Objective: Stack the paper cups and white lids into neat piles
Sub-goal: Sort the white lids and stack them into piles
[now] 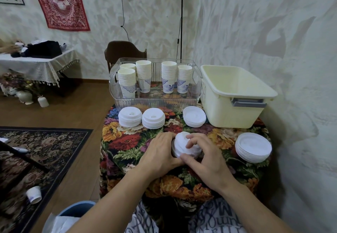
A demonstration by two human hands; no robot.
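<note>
A pile of white lids (179, 143) lies tilted on the flowered tablecloth (125, 141), clasped between both my hands. My left hand (160, 154) wraps its left side and my right hand (202, 158) covers its right side and top. Three more lid piles sit behind: left (130, 116), middle (153, 118), right (194, 116). A wider lid pile (253, 147) rests at the right edge. Several stacks of paper cups (144, 76) stand in a clear plastic bin (156, 103).
A cream plastic tub (235, 112) stands at the back right against the wall. A loose paper cup (34, 194) lies on the carpet at left. A blue bucket (76, 209) sits by my knees. A chair (124, 50) stands behind the table.
</note>
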